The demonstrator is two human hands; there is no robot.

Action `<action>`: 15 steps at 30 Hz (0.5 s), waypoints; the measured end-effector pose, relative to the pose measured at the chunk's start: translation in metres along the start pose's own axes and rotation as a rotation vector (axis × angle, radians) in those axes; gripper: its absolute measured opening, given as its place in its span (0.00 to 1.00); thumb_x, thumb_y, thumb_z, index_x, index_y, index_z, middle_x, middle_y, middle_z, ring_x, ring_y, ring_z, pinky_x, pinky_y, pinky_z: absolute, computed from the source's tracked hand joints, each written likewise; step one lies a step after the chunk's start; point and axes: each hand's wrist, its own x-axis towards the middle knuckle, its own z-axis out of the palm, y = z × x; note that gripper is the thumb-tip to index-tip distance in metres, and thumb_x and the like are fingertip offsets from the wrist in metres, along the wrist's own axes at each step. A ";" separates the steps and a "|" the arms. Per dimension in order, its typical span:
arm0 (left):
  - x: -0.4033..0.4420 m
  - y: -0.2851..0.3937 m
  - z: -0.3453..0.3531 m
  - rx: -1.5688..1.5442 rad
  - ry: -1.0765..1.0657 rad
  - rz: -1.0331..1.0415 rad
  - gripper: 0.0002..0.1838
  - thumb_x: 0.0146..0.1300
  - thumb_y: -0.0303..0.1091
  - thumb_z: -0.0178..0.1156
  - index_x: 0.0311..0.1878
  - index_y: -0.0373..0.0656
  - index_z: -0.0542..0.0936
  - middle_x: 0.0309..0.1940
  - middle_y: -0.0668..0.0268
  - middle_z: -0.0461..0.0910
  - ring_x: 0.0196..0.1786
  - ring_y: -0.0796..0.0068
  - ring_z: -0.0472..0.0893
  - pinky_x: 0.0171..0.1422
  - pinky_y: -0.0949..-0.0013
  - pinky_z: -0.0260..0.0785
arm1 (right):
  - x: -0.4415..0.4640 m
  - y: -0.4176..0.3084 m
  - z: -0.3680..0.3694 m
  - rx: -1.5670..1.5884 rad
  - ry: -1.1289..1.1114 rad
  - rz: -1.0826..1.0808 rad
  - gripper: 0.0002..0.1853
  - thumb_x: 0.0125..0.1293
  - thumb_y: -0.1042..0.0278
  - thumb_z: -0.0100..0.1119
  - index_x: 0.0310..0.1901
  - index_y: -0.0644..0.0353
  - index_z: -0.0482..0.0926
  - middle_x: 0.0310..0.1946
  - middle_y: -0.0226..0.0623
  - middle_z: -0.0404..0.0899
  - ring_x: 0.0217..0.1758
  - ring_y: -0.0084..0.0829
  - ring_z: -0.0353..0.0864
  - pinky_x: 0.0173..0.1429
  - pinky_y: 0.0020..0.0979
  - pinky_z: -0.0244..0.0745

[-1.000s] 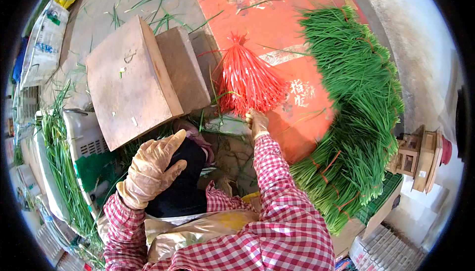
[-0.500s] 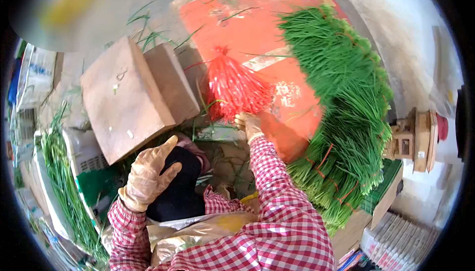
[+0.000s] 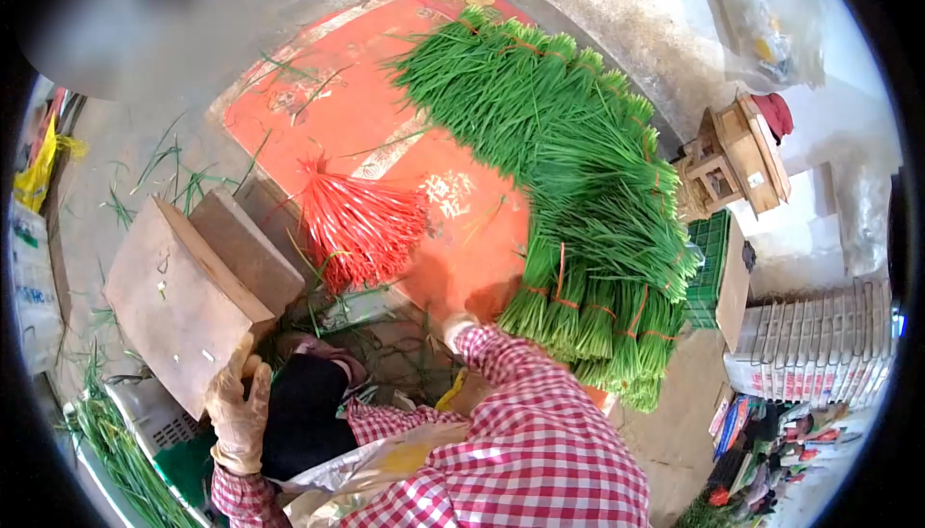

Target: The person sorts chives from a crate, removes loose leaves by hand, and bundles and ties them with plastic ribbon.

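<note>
My left hand [image 3: 241, 408], in a thin pale glove, is raised beside the brown wooden board [image 3: 178, 297] with its fingers apart and nothing in them. My right hand [image 3: 459, 328], gloved too, is low at the near edge of the red mat [image 3: 356, 157]; its fingers are mostly hidden. A fanned bundle of red plastic ties [image 3: 361, 224] lies on the mat, ahead and to the left of my right hand. Tied bunches of green chives [image 3: 617, 181] are piled in a curve along the mat's right side, their pale ends outward.
A white crate [image 3: 159, 403] with loose chives [image 3: 125, 456] stands at lower left. On the right are a green crate [image 3: 708, 263], a wooden stool [image 3: 737, 157] and stacked foam boxes [image 3: 819, 340]. Stray chive leaves [image 3: 183, 181] lie on the floor.
The view has turned right. My right hand has come away from the red ties, back towards me and the chive bunches. My left hand stays raised with fingers apart.
</note>
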 end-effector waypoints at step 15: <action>-0.006 -0.019 -0.100 -0.577 -0.231 -0.582 0.16 0.67 0.36 0.56 0.47 0.29 0.77 0.30 0.65 0.80 0.28 0.81 0.76 0.32 0.77 0.71 | -0.155 -0.265 -0.262 -0.083 0.817 -1.094 0.10 0.58 0.59 0.57 0.35 0.55 0.79 0.34 0.44 0.81 0.39 0.44 0.81 0.42 0.43 0.76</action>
